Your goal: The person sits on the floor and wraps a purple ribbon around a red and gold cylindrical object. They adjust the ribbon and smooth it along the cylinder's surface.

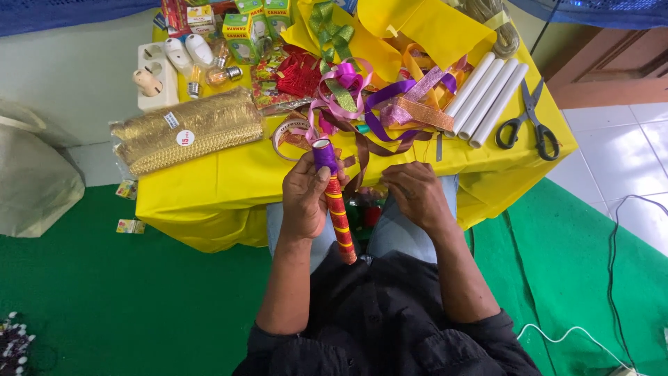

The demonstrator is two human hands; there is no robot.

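Bright, even, diffuse light from above; colours saturated. Soft, faint shadows under the scissors [527,120] and white rolls [485,100] on the yellow worktop [229,177]. Mild glare on floor tiles [616,150]. Sharp centre, wide-angle bending at edges.

Your left hand [304,198] holds the tube [334,202] upright over your lap, your right hand [415,193] just beside it at three o'clock. On the table [229,177], ribbons [379,104] lie at twelve, scissors [529,122] at two, the trim packet [188,132] at ten, bulbs [209,66] behind it.
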